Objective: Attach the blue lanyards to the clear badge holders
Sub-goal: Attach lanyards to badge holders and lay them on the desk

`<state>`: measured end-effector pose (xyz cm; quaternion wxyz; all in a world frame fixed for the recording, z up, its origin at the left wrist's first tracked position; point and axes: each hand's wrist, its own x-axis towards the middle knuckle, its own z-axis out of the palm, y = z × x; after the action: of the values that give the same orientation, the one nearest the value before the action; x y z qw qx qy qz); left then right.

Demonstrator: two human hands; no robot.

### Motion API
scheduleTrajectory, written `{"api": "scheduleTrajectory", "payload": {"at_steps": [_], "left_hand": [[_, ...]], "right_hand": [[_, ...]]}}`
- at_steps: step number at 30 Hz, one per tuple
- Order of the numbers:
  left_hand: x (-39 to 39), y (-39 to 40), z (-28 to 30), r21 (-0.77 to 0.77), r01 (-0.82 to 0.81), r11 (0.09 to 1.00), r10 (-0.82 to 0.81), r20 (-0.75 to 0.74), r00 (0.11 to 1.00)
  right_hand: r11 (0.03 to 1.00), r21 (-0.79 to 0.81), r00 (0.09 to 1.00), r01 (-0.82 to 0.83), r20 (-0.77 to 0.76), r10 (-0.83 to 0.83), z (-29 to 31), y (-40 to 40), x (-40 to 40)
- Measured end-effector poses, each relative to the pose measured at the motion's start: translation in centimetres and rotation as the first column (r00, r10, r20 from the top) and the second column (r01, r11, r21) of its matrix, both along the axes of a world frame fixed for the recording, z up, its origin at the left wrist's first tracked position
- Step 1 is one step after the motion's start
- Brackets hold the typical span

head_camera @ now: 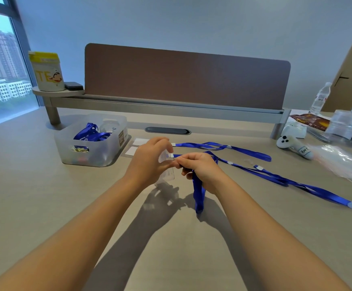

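Observation:
My left hand (149,159) holds a clear badge holder (167,164) above the middle of the desk. Touching it from the right, my right hand (200,166) pinches the clip end of a blue lanyard (198,194), whose loop hangs down from my fist to the desk. Two more blue lanyards (254,153) lie stretched across the desk to the right, one (317,190) reaching the right edge. Two flat badge holders with white cards (137,145) lie behind my left hand.
A translucent bin (91,141) with more blue lanyards stands at the left. A brown divider panel (185,76) on a grey shelf runs along the back. Plastic bags (343,162), a white plush toy (294,143), packets and a water bottle (319,99) crowd the right.

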<state>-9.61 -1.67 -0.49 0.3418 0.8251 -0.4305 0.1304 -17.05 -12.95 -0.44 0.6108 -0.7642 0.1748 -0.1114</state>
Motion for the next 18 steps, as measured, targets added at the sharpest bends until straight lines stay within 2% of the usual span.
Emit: {"api": "scheduleTrajectory", "payload": {"at_steps": [4,10,18], "left_hand": [[0.2,0.1,-0.2,-0.018,-0.010,1.000,0.010,0.047,0.999],[0.3,0.0,-0.3,-0.107,-0.030,0.994,0.045,0.136,0.990],[0.3,0.0,-0.4,-0.164,-0.004,0.986,0.002,-0.008,1.000]], "right_hand": [[1.000,0.027,1.000,0.014,-0.009,-0.014,-0.1,0.1,0.2],[0.992,-0.079,0.993,0.099,0.073,-0.093,-0.2,0.7,0.8],[0.962,-0.211,0.973,0.173,0.189,-0.133,-0.4,1.5,1.1]]}}
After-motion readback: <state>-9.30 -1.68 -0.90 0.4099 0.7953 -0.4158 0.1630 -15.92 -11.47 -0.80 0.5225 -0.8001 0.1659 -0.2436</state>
